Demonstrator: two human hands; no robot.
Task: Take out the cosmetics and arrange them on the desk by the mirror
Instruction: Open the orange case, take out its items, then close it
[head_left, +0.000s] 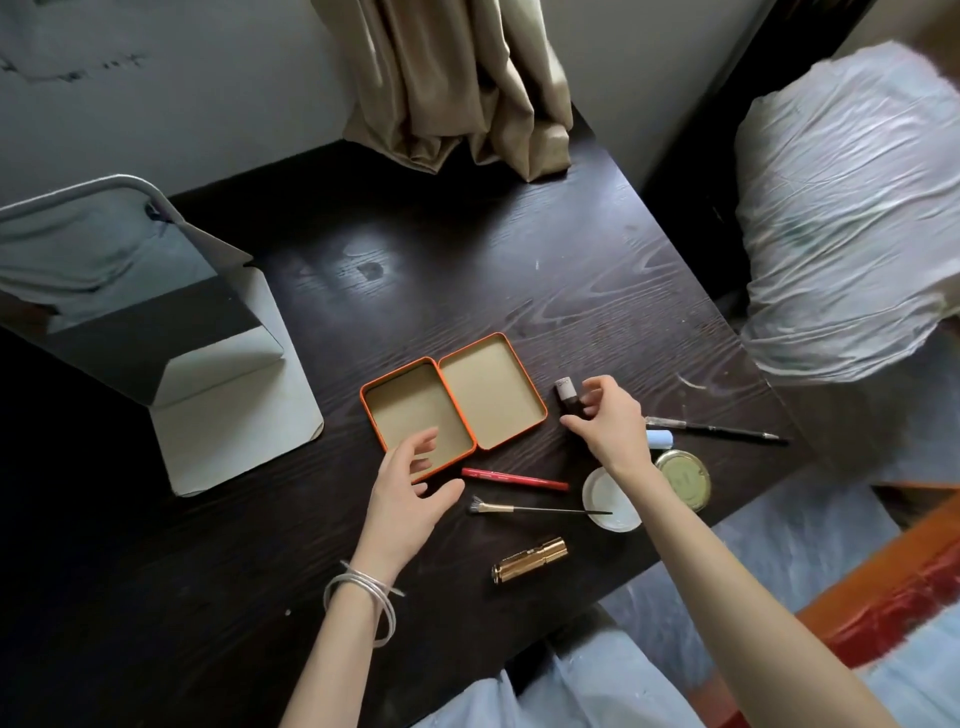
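The orange tin (453, 399) lies open on the counter (571, 270), both halves empty: removal appears complete. Out on the counter: red pencil (514, 479), brush (535, 510), gold tube (529, 559), white dish (602, 483), gold compact (683, 479), black pen (722, 430). The right hand (608, 421) has its grip closed on a small dark bottle (566, 397), standing upright beside the tin. The left hand (410, 483) hovers, grip wide and empty. Remaining: arrangement near the mirror (119, 291), which stands well apart.
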